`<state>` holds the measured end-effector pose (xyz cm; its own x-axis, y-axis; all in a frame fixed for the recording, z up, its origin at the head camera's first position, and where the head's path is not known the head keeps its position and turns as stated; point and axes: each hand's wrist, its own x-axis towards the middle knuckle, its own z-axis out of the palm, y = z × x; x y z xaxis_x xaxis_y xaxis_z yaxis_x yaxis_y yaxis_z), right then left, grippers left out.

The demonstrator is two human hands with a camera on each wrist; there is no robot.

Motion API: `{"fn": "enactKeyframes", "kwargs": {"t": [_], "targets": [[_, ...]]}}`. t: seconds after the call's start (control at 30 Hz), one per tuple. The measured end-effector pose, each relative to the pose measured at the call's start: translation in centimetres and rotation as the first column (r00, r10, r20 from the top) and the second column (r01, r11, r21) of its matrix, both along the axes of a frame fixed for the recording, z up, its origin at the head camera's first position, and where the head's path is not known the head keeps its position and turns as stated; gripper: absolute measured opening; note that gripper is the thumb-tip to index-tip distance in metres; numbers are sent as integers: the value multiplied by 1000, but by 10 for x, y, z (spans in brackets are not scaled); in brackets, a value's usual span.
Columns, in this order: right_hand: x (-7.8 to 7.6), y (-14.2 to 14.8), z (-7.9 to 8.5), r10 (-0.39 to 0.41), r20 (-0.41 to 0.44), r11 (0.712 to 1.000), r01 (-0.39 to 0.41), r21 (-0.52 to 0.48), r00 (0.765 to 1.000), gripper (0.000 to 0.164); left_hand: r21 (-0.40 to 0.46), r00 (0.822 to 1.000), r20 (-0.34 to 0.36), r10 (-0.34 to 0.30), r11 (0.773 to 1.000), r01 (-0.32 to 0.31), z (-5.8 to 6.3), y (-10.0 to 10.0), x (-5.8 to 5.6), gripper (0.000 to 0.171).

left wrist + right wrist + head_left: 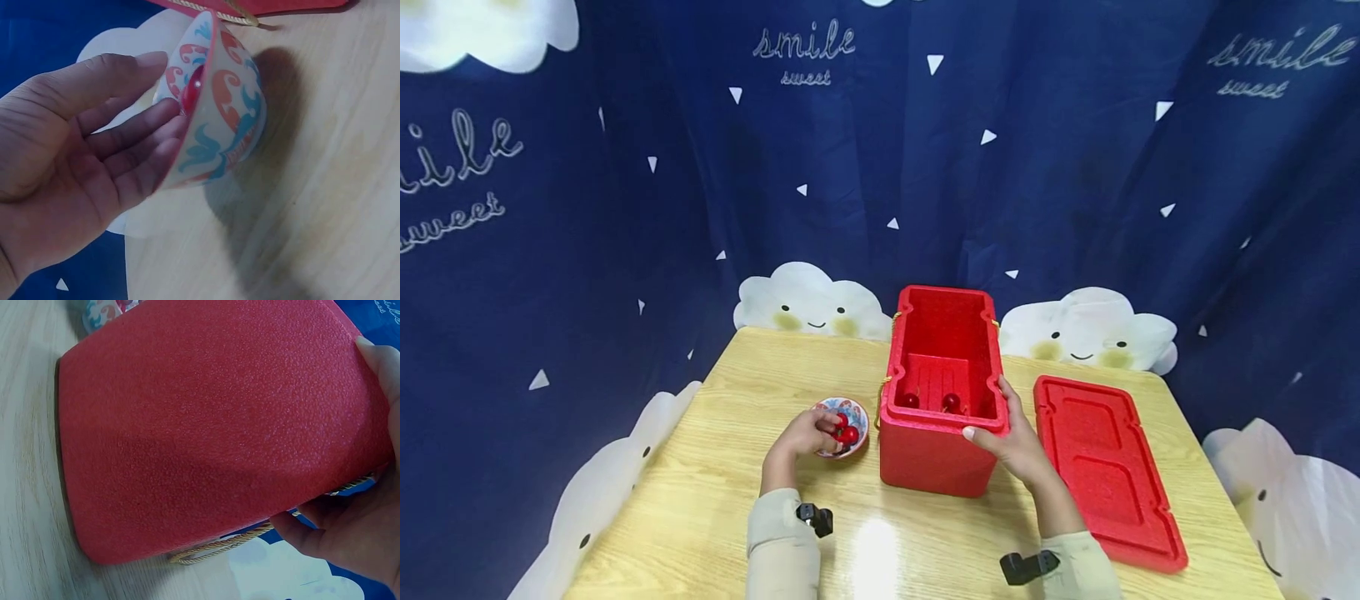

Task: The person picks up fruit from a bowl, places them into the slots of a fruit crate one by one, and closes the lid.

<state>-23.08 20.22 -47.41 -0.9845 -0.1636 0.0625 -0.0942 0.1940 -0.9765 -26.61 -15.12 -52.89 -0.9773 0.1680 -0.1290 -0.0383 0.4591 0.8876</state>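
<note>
A small patterned bowl (862, 417) with red cherries (848, 435) in it stands left of a red foam box (925, 458). My left hand (808, 433) reaches over the bowl's near left side. In the left wrist view its fingers dip inside the rim beside a cherry (192, 90), while the thumb stays apart from them. My right hand (1018, 442) grips the box at its near right corner, thumb on the front face and fingers along the side. Inside the open box, dark cherries (951, 402) lie on the floor near the front wall.
The red lid (1105, 467) lies flat on the wooden table (715, 500), right of the box. Gold cords (882, 400) hang at the box's sides. Behind the table hangs a dark blue curtain (850, 167) with clouds and white triangles.
</note>
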Motion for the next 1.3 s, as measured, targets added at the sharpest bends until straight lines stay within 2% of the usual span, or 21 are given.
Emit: {"fn": "enactKeyframes", "kwargs": {"t": [0.1,0.17,0.33,0.43,0.63,0.97,1.2,1.3], "targets": [[0,0,-1,-6,0,1000,6,5,1000,101,-52,998,18,-67,996,68,3,0,-5,42],[-1,0,-1,-10,0,1000,10,11,1000,101,-75,995,41,-89,993,92,6,1,-7,40],[-1,0,-2,-9,12,1000,9,7,1000,102,-101,991,84,-103,989,111,7,4,-7,38],[0,-1,-2,-11,33,1000,11,-4,999,103,-128,990,78,-114,984,123,4,7,-6,37],[3,-3,0,-4,36,1000,4,0,999,103,-202,994,46,-104,973,111,-1,11,-6,33],[3,-2,3,-22,43,1000,21,22,999,105,-208,999,22,-48,977,52,-4,16,-9,30],[3,-1,2,-20,27,1000,20,21,999,104,-220,998,-33,-48,975,39,-6,18,-8,29],[3,-1,2,-18,25,1000,17,10,1000,104,-235,998,-36,-44,971,35,-7,19,-9,30]]}}
